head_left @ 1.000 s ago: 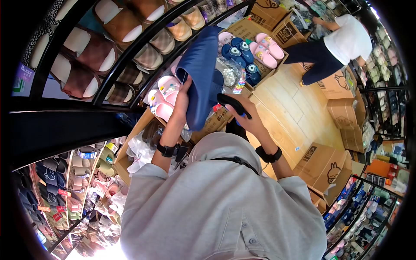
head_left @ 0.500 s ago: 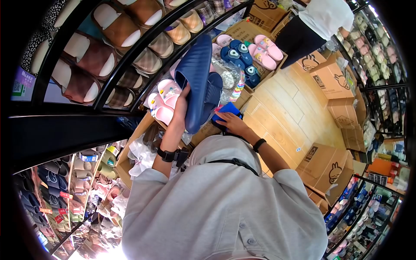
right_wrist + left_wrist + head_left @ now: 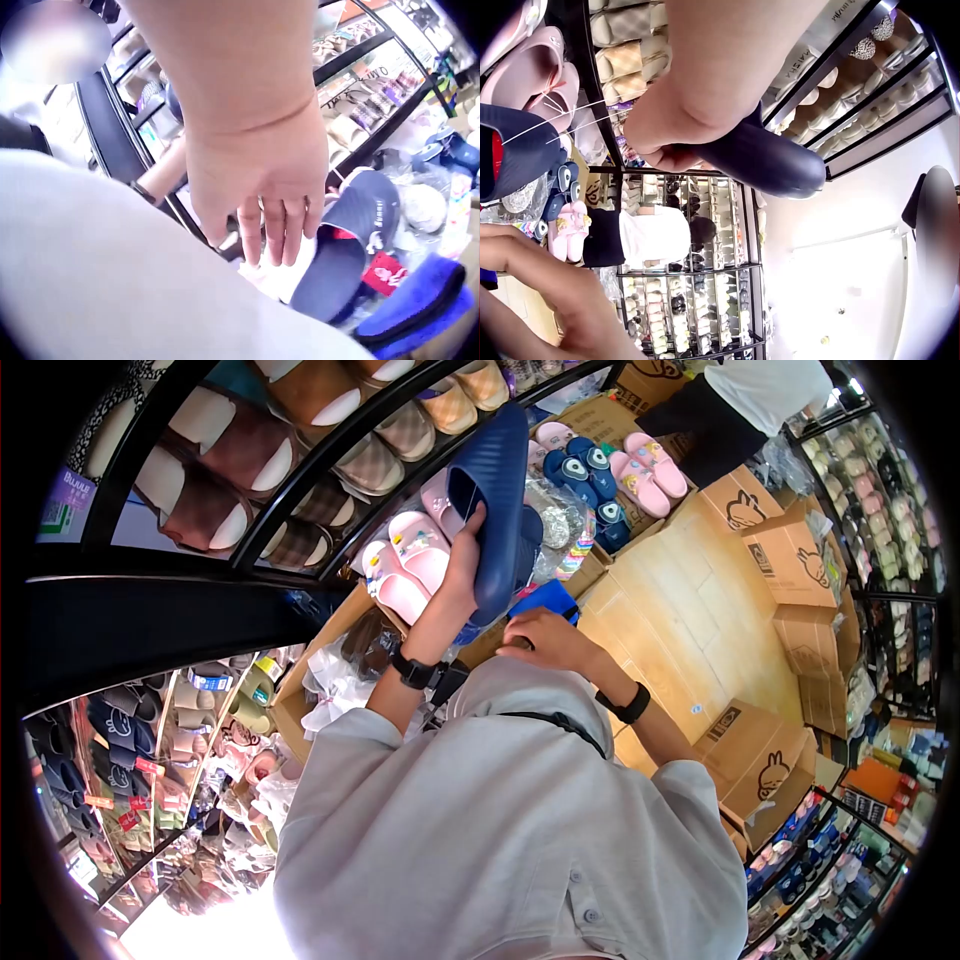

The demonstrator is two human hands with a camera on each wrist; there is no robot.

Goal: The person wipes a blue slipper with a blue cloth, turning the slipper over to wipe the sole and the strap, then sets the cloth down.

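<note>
My left hand (image 3: 458, 575) grips a navy slipper (image 3: 495, 510) by its side, with the thumb at its opening. Behind it a second navy slipper shows partly; the right wrist view shows its strap (image 3: 360, 214) and a red tag (image 3: 385, 274). In the left wrist view the left hand (image 3: 679, 124) holds the slipper (image 3: 769, 159), and thin white strings run near the other slipper (image 3: 525, 154). My right hand (image 3: 555, 643) is at the waist, fingers loose and holding nothing (image 3: 262, 176). Just beyond it lies a bright blue item (image 3: 548, 601) with a black edge (image 3: 420, 309).
Pink slippers (image 3: 420, 550) and blue ones (image 3: 585, 470) lie on boxes ahead. Racks of slippers (image 3: 230, 460) stand at the left. Cartons (image 3: 755, 760) line the right of the wooden floor (image 3: 680, 620). A person in a white top (image 3: 765, 395) is at the back.
My right hand has come off the blue item, drawing back toward the waist. The left hand and its slipper have shifted right in view. The person at the back has moved.
</note>
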